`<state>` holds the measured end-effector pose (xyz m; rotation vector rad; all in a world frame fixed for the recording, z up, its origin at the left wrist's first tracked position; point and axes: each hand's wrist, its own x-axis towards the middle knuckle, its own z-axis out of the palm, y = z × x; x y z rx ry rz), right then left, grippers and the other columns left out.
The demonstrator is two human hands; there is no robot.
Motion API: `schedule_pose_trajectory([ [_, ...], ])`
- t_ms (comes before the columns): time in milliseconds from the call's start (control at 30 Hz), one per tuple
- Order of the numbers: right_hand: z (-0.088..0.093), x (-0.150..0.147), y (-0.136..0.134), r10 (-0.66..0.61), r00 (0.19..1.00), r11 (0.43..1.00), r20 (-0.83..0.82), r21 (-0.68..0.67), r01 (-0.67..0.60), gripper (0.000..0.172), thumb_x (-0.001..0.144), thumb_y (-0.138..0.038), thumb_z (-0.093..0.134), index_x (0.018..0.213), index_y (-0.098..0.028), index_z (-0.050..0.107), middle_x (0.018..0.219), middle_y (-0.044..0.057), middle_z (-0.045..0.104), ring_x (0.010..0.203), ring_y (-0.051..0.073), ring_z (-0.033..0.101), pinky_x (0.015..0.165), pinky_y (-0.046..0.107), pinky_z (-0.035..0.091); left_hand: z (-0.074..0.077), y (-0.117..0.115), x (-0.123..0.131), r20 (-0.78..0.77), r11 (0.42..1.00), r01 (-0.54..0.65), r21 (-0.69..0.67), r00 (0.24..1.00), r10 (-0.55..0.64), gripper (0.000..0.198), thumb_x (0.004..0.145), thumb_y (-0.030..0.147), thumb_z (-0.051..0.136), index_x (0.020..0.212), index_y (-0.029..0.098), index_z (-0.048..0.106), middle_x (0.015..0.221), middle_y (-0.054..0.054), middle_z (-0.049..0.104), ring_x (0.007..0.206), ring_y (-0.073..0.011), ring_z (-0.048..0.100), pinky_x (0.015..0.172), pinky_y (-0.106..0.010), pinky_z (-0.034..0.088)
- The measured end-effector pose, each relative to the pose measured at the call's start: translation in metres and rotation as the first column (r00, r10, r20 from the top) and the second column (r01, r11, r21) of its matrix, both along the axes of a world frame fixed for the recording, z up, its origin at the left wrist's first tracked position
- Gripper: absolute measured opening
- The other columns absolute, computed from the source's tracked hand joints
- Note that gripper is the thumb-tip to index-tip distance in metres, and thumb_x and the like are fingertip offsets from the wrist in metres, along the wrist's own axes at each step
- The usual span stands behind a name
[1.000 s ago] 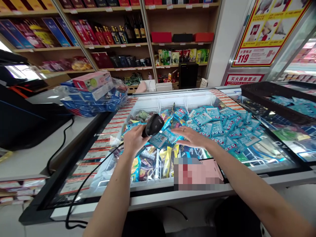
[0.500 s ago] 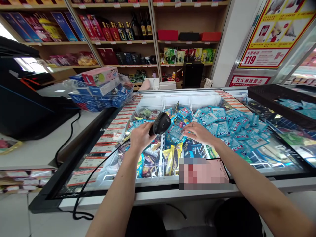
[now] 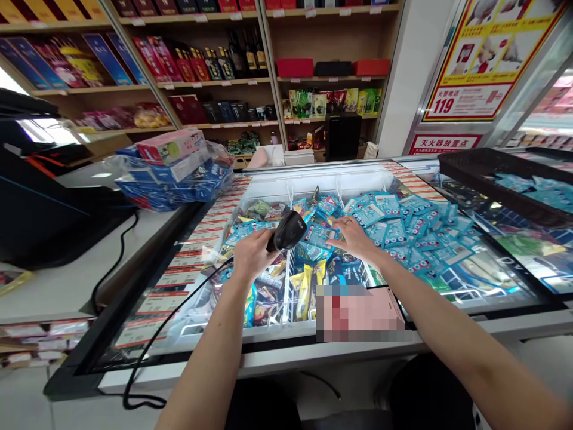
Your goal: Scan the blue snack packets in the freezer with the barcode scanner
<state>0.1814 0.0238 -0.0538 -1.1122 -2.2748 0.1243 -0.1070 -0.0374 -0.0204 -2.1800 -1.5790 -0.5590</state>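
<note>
My left hand (image 3: 253, 257) is wrapped round the handle of a black barcode scanner (image 3: 290, 230), whose head points to the right over the freezer. A black cable (image 3: 179, 301) trails from it to the front left. My right hand (image 3: 357, 240) hovers with thumb and fingers apart, right beside a light-blue packet (image 3: 317, 235) under the scanner; whether it touches the packet I cannot tell. To its right, many similar blue packets (image 3: 418, 226) lie heaped on the glass. Below the hands, yellow packets (image 3: 304, 289) and dark blue ones fill the wire-divided chest freezer (image 3: 264, 363).
A phone (image 3: 388, 304), partly pixelated, lies at the freezer's front edge. On the right stands a dark tray (image 3: 501, 182) with more blue packets. Plastic-wrapped boxes (image 3: 174, 173) sit on the left counter beside black equipment (image 3: 54, 209). Stocked shelves (image 3: 215, 86) line the back.
The view has shifted slightly, so most things appear a little further left. My right hand's thumb and fingers have spread wider apart near the blue packet. The scanner stays in my left hand.
</note>
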Motion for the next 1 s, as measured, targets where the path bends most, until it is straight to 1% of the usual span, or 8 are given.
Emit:
schedule_pose_trajectory([
  [167,0.001,0.006,0.001,-0.032,0.972,0.990,-0.233,-0.139,0.000,0.046,0.074,-0.047,0.062,0.109,-0.021,0.047,0.106,0.007,0.058,0.099,0.024,0.054,0.086,0.040,0.043,0.006,0.000,0.014,-0.004,1.000,0.031,0.000,1.000,-0.031,0.032,0.076,0.035,0.050,0.105,0.023,0.058,0.093,-0.004,0.066,0.086,-0.0206,0.061,0.062,-0.027,0.040],
  [300,0.004,0.013,0.005,-0.098,0.895,0.965,-0.435,-0.260,-0.021,0.039,0.080,-0.039,0.053,0.113,-0.023,0.039,0.080,0.000,0.060,0.069,0.019,0.060,0.068,0.035,0.048,0.022,0.004,0.031,-0.014,0.999,0.045,-0.001,0.999,-0.045,0.033,0.075,0.035,0.052,0.104,0.023,0.058,0.094,-0.004,0.066,0.088,-0.0214,0.061,0.061,-0.027,0.040],
  [367,0.006,0.015,0.007,-0.097,0.865,0.961,-0.492,-0.273,-0.047,0.038,0.081,-0.037,0.051,0.113,-0.024,0.037,0.075,-0.001,0.060,0.064,0.018,0.059,0.062,0.034,0.048,0.030,0.008,0.039,-0.021,0.998,0.059,0.006,0.998,-0.058,0.033,0.074,0.033,0.053,0.105,0.023,0.058,0.094,-0.004,0.066,0.087,-0.0213,0.061,0.060,-0.027,0.039],
  [467,0.008,0.017,0.009,-0.095,0.851,0.966,-0.516,-0.254,-0.047,0.038,0.082,-0.036,0.047,0.116,-0.024,0.036,0.079,0.001,0.062,0.066,0.018,0.061,0.061,0.033,0.048,0.036,0.014,0.051,-0.003,0.997,0.068,0.021,0.998,-0.068,0.033,0.074,0.036,0.054,0.103,0.022,0.059,0.092,-0.005,0.067,0.086,-0.0215,0.061,0.060,-0.027,0.040],
  [633,0.008,0.021,0.009,-0.114,0.861,0.973,-0.495,-0.232,-0.005,0.041,0.082,-0.033,0.045,0.120,-0.023,0.035,0.074,0.000,0.059,0.062,0.017,0.058,0.060,0.033,0.048,0.019,0.019,0.055,0.075,0.996,0.082,0.044,0.994,-0.085,0.033,0.075,0.037,0.053,0.103,0.021,0.059,0.098,-0.005,0.066,0.087,-0.0204,0.061,0.063,-0.027,0.042],
  [733,0.007,0.022,0.011,-0.139,0.878,0.975,-0.459,-0.216,0.042,0.043,0.081,-0.033,0.047,0.121,-0.022,0.038,0.067,-0.002,0.056,0.058,0.017,0.056,0.062,0.033,0.047,0.009,0.017,0.047,0.025,0.992,0.128,-0.006,0.991,-0.128,0.032,0.076,0.034,0.053,0.105,0.022,0.058,0.095,-0.004,0.066,0.086,-0.0199,0.061,0.062,-0.027,0.041],
  [833,0.005,0.022,0.014,-0.144,0.877,0.976,-0.459,-0.212,0.050,0.039,0.080,-0.034,0.050,0.117,-0.021,0.045,0.068,-0.002,0.057,0.061,0.017,0.058,0.066,0.033,0.048,0.007,0.015,0.040,0.009,0.991,0.135,-0.023,0.991,-0.135,0.031,0.076,0.035,0.052,0.103,0.022,0.059,0.091,-0.004,0.066,0.083,-0.0196,0.061,0.059,-0.027,0.039],
  [1000,0.005,0.021,0.014,-0.206,0.849,0.968,-0.488,-0.227,0.104,0.026,0.077,-0.040,0.055,0.094,-0.020,0.053,0.068,-0.001,0.060,0.062,0.016,0.059,0.065,0.030,0.047,0.009,0.016,0.036,0.041,0.992,0.123,0.014,0.992,-0.123,0.030,0.077,0.037,0.051,0.101,0.021,0.060,0.088,-0.004,0.066,0.082,-0.0200,0.061,0.059,-0.027,0.038],
])
